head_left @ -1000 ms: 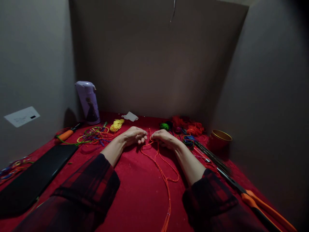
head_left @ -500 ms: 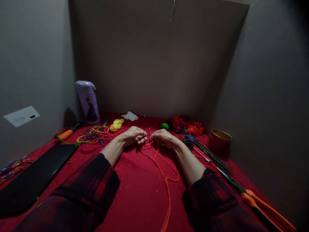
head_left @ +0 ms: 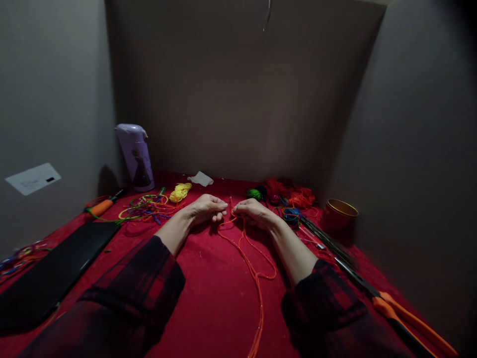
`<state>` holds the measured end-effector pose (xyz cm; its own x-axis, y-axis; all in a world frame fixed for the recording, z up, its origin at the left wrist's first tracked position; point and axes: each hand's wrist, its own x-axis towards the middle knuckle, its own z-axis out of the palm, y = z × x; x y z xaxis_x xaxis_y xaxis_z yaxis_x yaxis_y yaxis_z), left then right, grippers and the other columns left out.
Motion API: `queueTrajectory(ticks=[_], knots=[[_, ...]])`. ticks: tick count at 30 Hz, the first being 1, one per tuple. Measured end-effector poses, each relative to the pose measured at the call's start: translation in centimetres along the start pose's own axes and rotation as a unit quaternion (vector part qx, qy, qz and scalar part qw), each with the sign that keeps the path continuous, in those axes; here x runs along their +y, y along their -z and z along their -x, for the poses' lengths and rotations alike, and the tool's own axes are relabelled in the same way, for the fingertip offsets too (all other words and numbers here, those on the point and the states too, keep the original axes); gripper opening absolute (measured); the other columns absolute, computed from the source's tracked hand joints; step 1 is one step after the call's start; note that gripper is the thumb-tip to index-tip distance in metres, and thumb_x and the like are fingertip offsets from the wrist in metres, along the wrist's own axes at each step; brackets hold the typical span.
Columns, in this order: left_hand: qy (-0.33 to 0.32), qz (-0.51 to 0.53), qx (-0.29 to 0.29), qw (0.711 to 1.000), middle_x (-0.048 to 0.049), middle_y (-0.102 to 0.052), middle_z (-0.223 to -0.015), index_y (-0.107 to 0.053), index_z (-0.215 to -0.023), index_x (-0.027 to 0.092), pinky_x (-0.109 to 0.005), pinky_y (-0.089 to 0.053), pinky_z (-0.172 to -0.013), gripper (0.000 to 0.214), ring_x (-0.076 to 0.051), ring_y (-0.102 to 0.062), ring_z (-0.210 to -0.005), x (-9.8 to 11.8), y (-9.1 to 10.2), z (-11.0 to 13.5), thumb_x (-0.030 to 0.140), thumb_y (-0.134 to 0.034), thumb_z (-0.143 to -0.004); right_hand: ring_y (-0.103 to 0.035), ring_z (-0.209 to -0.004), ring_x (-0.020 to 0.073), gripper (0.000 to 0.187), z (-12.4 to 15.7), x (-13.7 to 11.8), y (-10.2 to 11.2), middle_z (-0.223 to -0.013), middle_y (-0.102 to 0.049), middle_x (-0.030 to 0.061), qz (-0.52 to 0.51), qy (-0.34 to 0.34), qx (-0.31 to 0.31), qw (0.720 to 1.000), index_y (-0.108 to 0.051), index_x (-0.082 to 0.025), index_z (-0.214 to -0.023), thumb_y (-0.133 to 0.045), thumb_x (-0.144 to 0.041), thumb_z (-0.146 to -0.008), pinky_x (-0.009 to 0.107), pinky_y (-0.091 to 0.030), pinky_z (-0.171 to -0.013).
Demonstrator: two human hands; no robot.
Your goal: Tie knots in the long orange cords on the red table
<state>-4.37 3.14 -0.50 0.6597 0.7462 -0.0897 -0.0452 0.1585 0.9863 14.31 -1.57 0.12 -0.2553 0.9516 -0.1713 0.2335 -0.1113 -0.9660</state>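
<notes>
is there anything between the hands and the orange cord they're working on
Nothing visible. The left hand and right hand both meet the orange cord at their fingertips, and its loose loops trail toward the person over bare red cloth. Other cords and tools lie off to the sides.
</notes>
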Motion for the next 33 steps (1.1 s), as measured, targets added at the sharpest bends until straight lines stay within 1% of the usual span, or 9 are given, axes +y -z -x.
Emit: queueTrajectory(ticks=[4,9,12,14,18,23,28,31,33], knots=[[0.000,0.015,-0.010,1.000,-0.0090,-0.062,-0.065,-0.060,-0.070,0.006,-0.016,-0.041,-0.037,0.008,-0.009,-0.055,-0.045,0.01,0.11,-0.01,0.012,-0.065,-0.068,-0.020,-0.035,0.0023,0.016,-0.15,0.12,0.08,-0.048,-0.033,-0.0081,-0.004,0.002,-0.002,1.000,-0.047,-0.016,-0.062,-0.059,-0.026,-0.068,0.017,-0.010,-0.031],[0.004,0.021,-0.006,1.000,-0.0091,-0.062,-0.066,-0.059,-0.076,0.005,-0.015,-0.041,-0.037,0.006,-0.009,-0.055,-0.046,0.18,-0.06,0.07,0.008,-0.060,-0.070,-0.020,-0.035,0.0020,0.017,-0.39,0.33,0.21,-0.049,-0.032,-0.0082,-0.008,0.006,-0.004,1.000,-0.046,-0.016,-0.062,-0.059,-0.025,-0.068,0.017,-0.010,-0.031],[0.007,0.025,0.000,1.000,-0.0089,-0.062,-0.066,-0.059,-0.079,0.005,-0.015,-0.042,-0.037,0.009,-0.010,-0.056,-0.047,0.35,-0.24,0.24,0.003,-0.057,-0.070,-0.020,-0.035,0.0022,0.018,-0.44,0.41,0.22,-0.048,-0.032,-0.0082,-0.010,0.006,-0.003,1.000,-0.046,-0.016,-0.061,-0.059,-0.026,-0.068,0.017,-0.010,-0.031],[0.008,0.025,0.005,1.000,-0.0101,-0.063,-0.070,-0.058,-0.082,0.005,-0.016,-0.042,-0.037,0.015,-0.010,-0.057,-0.048,0.45,-0.35,0.34,0.000,-0.056,-0.068,-0.019,-0.035,0.0023,0.018,-0.41,0.41,0.21,-0.047,-0.031,-0.0086,-0.012,0.005,-0.004,1.000,-0.045,-0.016,-0.061,-0.059,-0.026,-0.068,0.017,-0.010,-0.031],[0.001,0.019,0.001,1.000,-0.0111,-0.065,-0.076,-0.056,-0.086,0.006,-0.014,-0.037,-0.033,0.020,-0.008,-0.054,-0.043,0.60,-0.59,0.43,-0.001,-0.055,-0.067,-0.017,-0.034,0.0023,0.017,-0.29,0.26,0.15,-0.047,-0.029,-0.0092,-0.014,0.004,-0.006,1.000,-0.046,-0.016,-0.061,-0.059,-0.025,-0.068,0.017,-0.010,-0.031],[-0.002,0.012,0.007,1.000,-0.0075,-0.062,-0.064,-0.056,-0.084,0.006,-0.014,-0.037,-0.033,0.011,-0.007,-0.051,-0.040,0.62,-0.79,0.43,0.004,-0.053,-0.073,-0.018,-0.034,0.0022,0.016,-0.38,0.29,0.13,-0.048,-0.031,-0.0088,-0.016,0.004,-0.001,1.000,-0.046,-0.016,-0.061,-0.059,-0.024,-0.068,0.017,-0.011,-0.030],[-0.003,0.009,0.021,1.000,-0.0072,-0.062,-0.065,-0.057,-0.079,0.007,-0.015,-0.039,-0.036,0.010,-0.008,-0.054,-0.045,0.34,-0.67,0.27,0.002,-0.056,-0.071,-0.018,-0.035,0.0022,0.017,-0.47,0.45,0.17,-0.048,-0.031,-0.0088,-0.016,0.003,-0.001,1.000,-0.047,-0.016,-0.062,-0.060,-0.025,-0.068,0.016,-0.011,-0.031],[-0.008,-0.002,0.016,1.000,-0.0067,-0.061,-0.062,-0.056,-0.072,0.007,-0.014,-0.038,-0.036,0.003,-0.007,-0.053,-0.044,0.16,-0.58,0.12,0.007,-0.059,-0.073,-0.018,-0.035,0.0021,0.018,-0.44,0.44,0.15,-0.047,-0.031,-0.0089,-0.016,0.002,0.000,1.000,-0.047,-0.016,-0.063,-0.060,-0.026,-0.068,0.017,-0.010,-0.031],[-0.007,-0.014,0.015,1.000,-0.0062,-0.060,-0.060,-0.055,-0.068,0.008,-0.014,-0.037,-0.035,0.009,-0.006,-0.051,-0.042,0.11,-0.58,0.09,0.012,-0.060,-0.074,-0.018,-0.035,0.0021,0.019,-0.43,0.42,0.14,-0.047,-0.031,-0.0090,-0.017,0.002,0.001,1.000,-0.046,-0.016,-0.062,-0.061,-0.026,-0.068,0.017,-0.010,-0.031]])
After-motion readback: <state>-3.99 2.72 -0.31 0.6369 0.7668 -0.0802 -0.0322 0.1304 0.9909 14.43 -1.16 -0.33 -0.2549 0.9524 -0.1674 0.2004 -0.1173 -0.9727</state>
